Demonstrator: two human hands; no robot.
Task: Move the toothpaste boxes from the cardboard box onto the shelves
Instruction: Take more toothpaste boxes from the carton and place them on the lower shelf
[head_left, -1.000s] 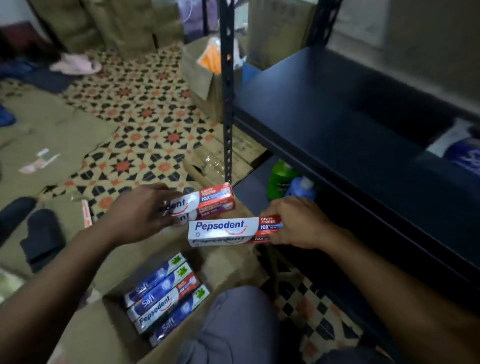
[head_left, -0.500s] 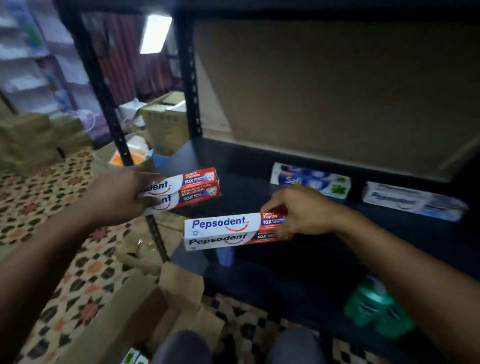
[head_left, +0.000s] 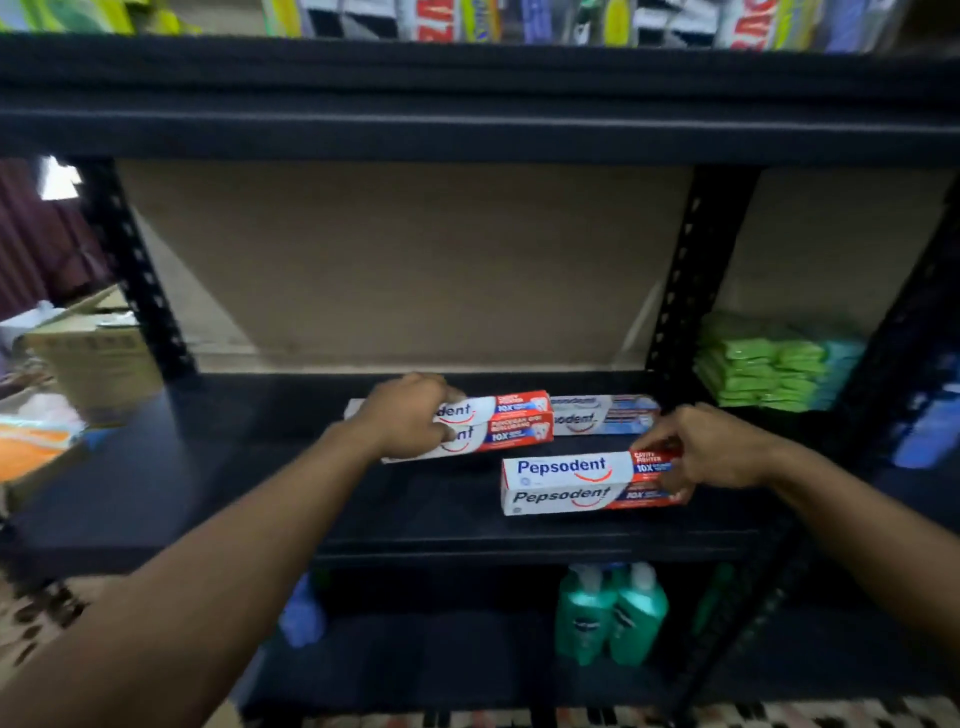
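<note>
Reaching into the middle bay, both hands were busy over the dark shelf (head_left: 218, 467). The left hand (head_left: 410, 415) was closed over the white end of a red-and-white Pepsodent box (head_left: 498, 423) — possibly two stacked, since the logo showed twice, though that could simply be two faces of one carton. It sat at or just above the shelf surface; contact could not be made out. The right hand (head_left: 711, 449) pinched the red end of a second Pepsodent box (head_left: 571, 483), held nearer the front edge and apparently not yet set down.

As for progress, at least one blue-and-white toothpaste box (head_left: 602, 414) already lay at the back, just beside the left hand's carton, so stocking looked under way but barely begun — most of the shelf was bare. The cardboard box being emptied was out of view, so what remained could not be judged.

Every carton had its long axis running left to right, parallel to the shelf's front edge, printed face up and readable, red ends pointing right.
</note>
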